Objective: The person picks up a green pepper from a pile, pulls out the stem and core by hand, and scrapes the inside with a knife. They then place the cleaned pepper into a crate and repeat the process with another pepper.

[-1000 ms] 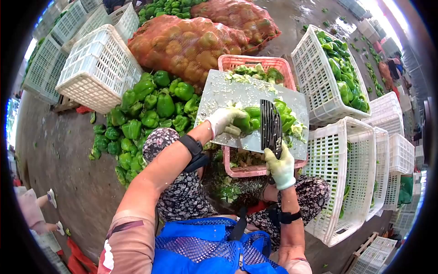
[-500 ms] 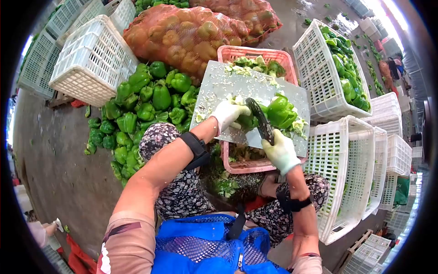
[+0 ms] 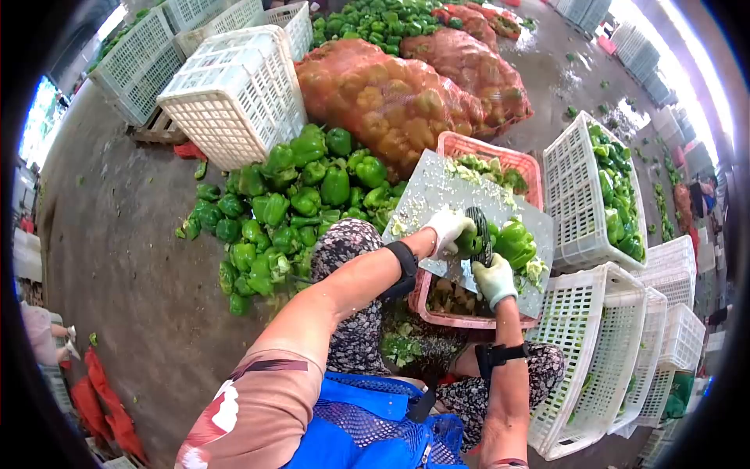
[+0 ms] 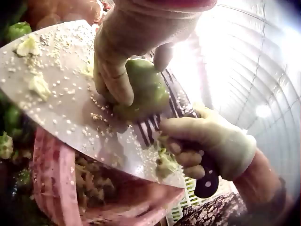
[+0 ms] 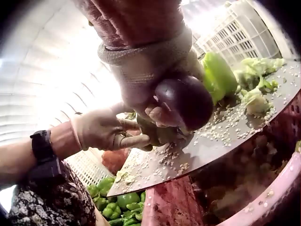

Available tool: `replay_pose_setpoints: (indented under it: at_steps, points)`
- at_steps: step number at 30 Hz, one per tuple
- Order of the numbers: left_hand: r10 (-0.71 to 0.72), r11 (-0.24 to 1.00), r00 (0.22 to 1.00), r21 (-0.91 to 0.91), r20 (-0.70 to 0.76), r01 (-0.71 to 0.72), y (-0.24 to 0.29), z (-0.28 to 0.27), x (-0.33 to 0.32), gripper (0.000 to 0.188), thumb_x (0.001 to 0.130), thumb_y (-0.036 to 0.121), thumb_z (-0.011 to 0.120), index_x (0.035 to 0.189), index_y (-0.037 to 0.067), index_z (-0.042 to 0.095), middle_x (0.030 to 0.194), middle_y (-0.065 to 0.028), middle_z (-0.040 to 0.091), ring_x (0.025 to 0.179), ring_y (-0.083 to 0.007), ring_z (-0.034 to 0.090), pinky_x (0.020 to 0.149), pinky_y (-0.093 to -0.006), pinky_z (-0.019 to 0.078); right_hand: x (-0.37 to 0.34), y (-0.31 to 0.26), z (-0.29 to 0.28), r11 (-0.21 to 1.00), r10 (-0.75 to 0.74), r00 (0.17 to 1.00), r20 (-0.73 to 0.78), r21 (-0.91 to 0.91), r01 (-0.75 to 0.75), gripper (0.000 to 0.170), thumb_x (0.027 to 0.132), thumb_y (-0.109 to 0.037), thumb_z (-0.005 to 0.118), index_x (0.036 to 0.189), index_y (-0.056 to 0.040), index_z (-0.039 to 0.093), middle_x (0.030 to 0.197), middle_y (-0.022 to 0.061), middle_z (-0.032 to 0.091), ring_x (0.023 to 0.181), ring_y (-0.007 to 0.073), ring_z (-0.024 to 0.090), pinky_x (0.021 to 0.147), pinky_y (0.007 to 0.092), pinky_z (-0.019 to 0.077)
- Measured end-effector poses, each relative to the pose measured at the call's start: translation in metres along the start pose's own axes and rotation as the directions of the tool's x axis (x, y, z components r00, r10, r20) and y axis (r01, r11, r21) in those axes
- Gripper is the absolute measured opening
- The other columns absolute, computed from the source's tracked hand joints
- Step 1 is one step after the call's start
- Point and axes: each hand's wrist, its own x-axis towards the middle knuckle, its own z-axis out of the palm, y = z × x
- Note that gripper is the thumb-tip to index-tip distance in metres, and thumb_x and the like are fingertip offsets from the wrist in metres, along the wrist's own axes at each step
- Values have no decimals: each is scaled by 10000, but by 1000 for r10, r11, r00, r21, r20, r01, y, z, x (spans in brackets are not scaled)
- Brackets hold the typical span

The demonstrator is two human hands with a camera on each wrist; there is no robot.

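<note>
My gloved left hand (image 3: 450,231) grips a green bell pepper (image 4: 143,87) on a grey metal board (image 3: 422,187) strewn with pale seeds. In my gloved right hand (image 3: 494,280) is a kitchen knife (image 4: 207,180) with a riveted dark handle and a broad, black-striped blade. The blade stands nearly edge-on against the right side of the held pepper. Right of the blade lies another green pepper (image 3: 516,244), beside pale core scraps (image 3: 536,271). In the right wrist view the knife's handle end (image 5: 186,101) covers part of the held pepper.
The board spans a pink crate (image 3: 445,315) holding trimmings. A heap of green peppers (image 3: 305,201) lies left on the floor, with red mesh sacks (image 3: 383,94) behind. White crates stand right, one full of peppers (image 3: 613,195), another (image 3: 578,352) tipped near my knee.
The knife has turned from showing its broad face to nearly edge-on, closing against the pepper in my left hand. My head view has swung, shifting the scene right and down.
</note>
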Motion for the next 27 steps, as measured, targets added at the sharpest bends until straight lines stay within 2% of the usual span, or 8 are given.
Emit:
replay_pose_setpoints:
  at_steps: [4, 6, 13, 18, 21, 23, 24, 27]
  points:
    - [39, 941, 997, 333, 60, -57, 4, -5, 4, 316, 793, 236, 647, 998, -5, 643, 752, -142, 648, 701, -249, 660, 533, -382, 547, 0, 39, 34, 993, -66, 982, -177, 88, 83, 240, 797, -173, 648, 940, 18, 622, 767, 169, 659, 620, 251, 646, 573, 373, 529]
    - [375, 698, 920, 617, 118, -364, 10, -14, 7, 401, 839, 298, 620, 1094, -11, 634, 755, -131, 650, 726, -207, 658, 542, -329, 534, -3, 22, 37, 954, 20, 994, -106, 300, 13, 206, 809, -156, 651, 923, 13, 618, 712, 132, 649, 510, 200, 610, 463, 334, 513]
    - [222, 975, 975, 24, -32, -221, 138, -95, -91, 328, 881, 244, 641, 1109, 11, 612, 814, -73, 600, 623, -169, 615, 513, -284, 535, 3, -17, -8, 953, 149, 982, 117, 248, -174, 167, 806, -141, 644, 805, 10, 571, 603, 66, 586, 464, 147, 550, 428, 314, 456]
    - [131, 986, 956, 136, -263, -97, 57, -209, -2, 280, 861, 237, 641, 1038, 21, 618, 786, -83, 593, 590, -189, 597, 475, -321, 500, 7, 8, 7, 942, 55, 996, 64, 328, -73, 112, 833, -101, 608, 851, -17, 537, 560, 48, 526, 372, 143, 477, 305, 302, 379]
    - [-3, 966, 904, 231, -427, 112, -1, -221, 25, 331, 832, 307, 651, 924, -11, 662, 789, -150, 655, 584, -247, 617, 521, -376, 497, 0, 33, 26, 985, -132, 984, -116, 93, 143, 141, 819, -93, 628, 902, 2, 565, 624, 46, 578, 464, 127, 527, 410, 289, 430]
    - [-116, 982, 809, 53, -576, 179, -45, -235, 63, 371, 807, 312, 676, 952, -29, 658, 826, -159, 667, 599, -251, 631, 535, -384, 497, -4, 26, 21, 991, -12, 997, -77, 130, 22, 154, 815, -89, 632, 922, 9, 579, 663, 44, 599, 506, 118, 536, 464, 289, 449]
    - [-121, 971, 782, 91, -611, 221, -60, -245, 80, 431, 794, 342, 688, 1001, -34, 660, 888, -174, 685, 687, -265, 665, 624, -383, 517, -8, 9, 12, 961, 109, 994, 22, 252, -111, 227, 790, -149, 656, 940, 11, 596, 817, 159, 681, 705, 254, 655, 693, 362, 518]
    - [-5, 968, 643, 157, -766, 194, -94, -262, 129, 474, 796, 381, 683, 1046, -21, 662, 991, -192, 691, 847, -289, 681, 751, -392, 516, -2, 32, 17, 990, -3, 1000, -1, 141, 3, 268, 808, -111, 635, 1050, -2, 597, 888, 154, 682, 779, 219, 650, 718, 325, 513]
